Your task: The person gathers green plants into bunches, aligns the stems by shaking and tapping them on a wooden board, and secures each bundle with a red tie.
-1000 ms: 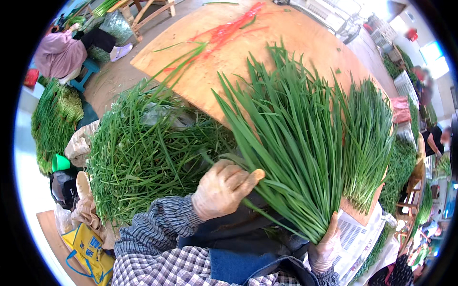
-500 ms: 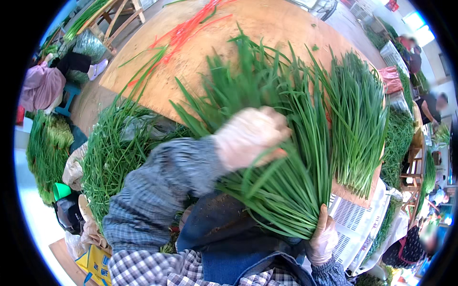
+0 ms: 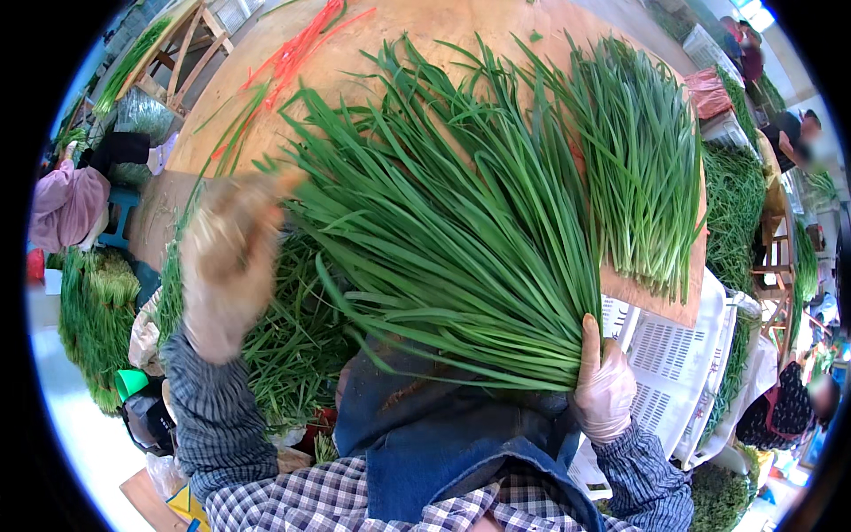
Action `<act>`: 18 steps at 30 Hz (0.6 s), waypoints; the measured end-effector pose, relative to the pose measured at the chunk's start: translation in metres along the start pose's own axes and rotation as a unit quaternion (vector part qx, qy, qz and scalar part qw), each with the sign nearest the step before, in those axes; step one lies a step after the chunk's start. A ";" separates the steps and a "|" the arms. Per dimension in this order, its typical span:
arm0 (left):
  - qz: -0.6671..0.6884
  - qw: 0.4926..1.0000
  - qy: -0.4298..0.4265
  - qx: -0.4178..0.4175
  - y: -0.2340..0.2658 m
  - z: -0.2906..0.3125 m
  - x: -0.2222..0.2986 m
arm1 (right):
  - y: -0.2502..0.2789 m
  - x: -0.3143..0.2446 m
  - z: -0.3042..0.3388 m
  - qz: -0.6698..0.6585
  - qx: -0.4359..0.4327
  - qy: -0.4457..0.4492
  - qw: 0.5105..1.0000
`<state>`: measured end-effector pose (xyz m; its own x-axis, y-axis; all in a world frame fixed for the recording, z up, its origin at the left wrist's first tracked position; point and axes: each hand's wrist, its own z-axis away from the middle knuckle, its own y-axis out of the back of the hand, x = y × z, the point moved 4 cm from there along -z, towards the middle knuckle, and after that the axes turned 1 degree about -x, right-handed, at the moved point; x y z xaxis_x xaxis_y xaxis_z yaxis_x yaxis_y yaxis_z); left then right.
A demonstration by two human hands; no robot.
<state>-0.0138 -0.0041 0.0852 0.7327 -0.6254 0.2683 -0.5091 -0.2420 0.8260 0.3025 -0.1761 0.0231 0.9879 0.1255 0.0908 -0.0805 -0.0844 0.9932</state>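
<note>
My gloved right hand (image 3: 605,386) is closed round the base of a large bunch of garlic chives (image 3: 452,239), thumb on the near side. The long green leaves fan out up and to the left over the wooden board (image 3: 390,27). My gloved left hand (image 3: 232,253) is raised left of the fanned leaf tips, above a loose heap of green leaves (image 3: 297,341). Motion smears its fingers, so I cannot make out whether it holds anything. A second bunch of chives (image 3: 643,177) lies on the board to the right, its pale stem ends toward me.
Red plastic strips (image 3: 306,44) lie at the board's far left. A white plastic crate (image 3: 660,372) stands right of my right hand. More greens (image 3: 731,204) are heaped at the right, and bundled chives (image 3: 97,310) at the far left. Other people sit on both sides.
My left hand has swept from the middle of the bunch out to the left, past the leaves. The leaves now lie spread more widely. My right hand has kept its hold on the base.
</note>
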 end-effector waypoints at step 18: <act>0.743 0.574 0.098 -0.332 -0.126 0.045 0.147 | 0.102 -0.016 -0.050 -0.315 0.153 -0.026 0.937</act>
<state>0.1382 -0.0992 -0.0021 -0.2171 0.3339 0.9173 -0.4010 0.8262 -0.3957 0.2718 -0.1370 0.1269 0.8329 0.1974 -0.5171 0.5534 -0.2894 0.7810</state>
